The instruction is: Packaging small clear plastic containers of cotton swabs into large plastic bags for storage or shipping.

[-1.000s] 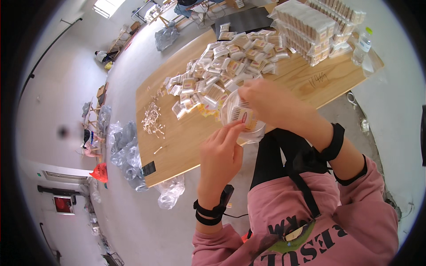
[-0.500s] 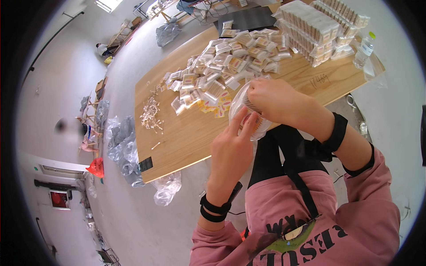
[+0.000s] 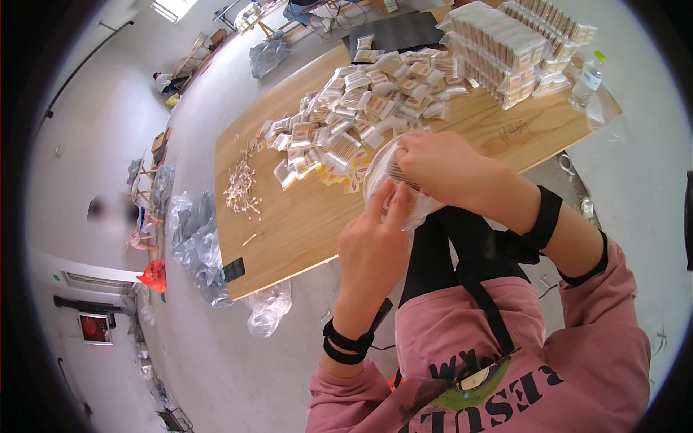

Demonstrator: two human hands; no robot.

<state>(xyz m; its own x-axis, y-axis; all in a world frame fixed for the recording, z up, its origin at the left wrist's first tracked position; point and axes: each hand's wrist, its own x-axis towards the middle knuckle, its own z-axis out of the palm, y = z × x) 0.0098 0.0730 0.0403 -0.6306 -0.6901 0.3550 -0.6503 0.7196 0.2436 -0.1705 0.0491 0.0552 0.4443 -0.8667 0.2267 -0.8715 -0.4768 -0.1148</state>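
Observation:
At the near edge of the table I hold a clear plastic bag [image 3: 376, 164] with brown-stemmed cotton swabs [image 3: 402, 177] showing in it. My left hand [image 3: 374, 242] grips its near side, index and middle fingers lying along the front. Curled over the top right of the swabs is my right hand [image 3: 442, 167]; its fingertips are partly hidden, so I cannot tell whether they are inside the bag. Just beyond lie yellow and white cards [image 3: 354, 177] and a heap of small swab packets [image 3: 361, 101]. Loose cotton swabs [image 3: 240, 186] are scattered to the left.
Tall stacks of packed swabs [image 3: 498, 43] stand at the far right of the wooden table [image 3: 289, 238], beside a water bottle [image 3: 587, 81]. A black sheet [image 3: 397, 30] lies at the back. Plastic bags [image 3: 202, 242] sit on the floor left of the table.
Both hands and the bag stay nearly in place, my right hand shifting very slightly on the swabs. The whole view has moved a little, so the table sits slightly further left.

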